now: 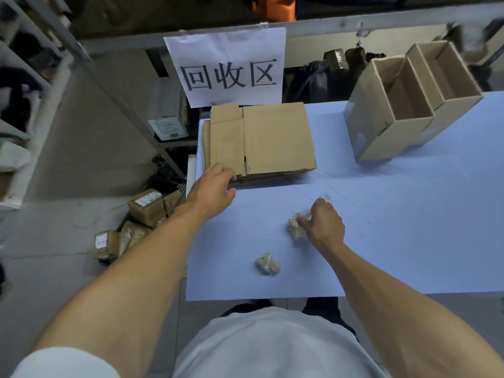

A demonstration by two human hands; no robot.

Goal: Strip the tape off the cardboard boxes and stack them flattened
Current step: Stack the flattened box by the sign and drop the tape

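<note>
A stack of flattened cardboard boxes [272, 137] lies at the far left of the pale blue table [395, 227]. My left hand [211, 188] grips the stack's near left corner. Near the middle of the table my right hand [324, 223] pinches a crumpled wad of stripped tape [294, 227]. A second wad of tape [267, 264] lies loose closer to me. Two open, unflattened cardboard boxes [403, 107] stand side by side at the far right of the table.
A paper sign [226, 66] hangs from the shelf rail behind the stack. Several taped brown parcels [136, 222] lie on the floor left of the table. Metal shelving [24, 105] runs along the left. The table's near edge is just in front of my body.
</note>
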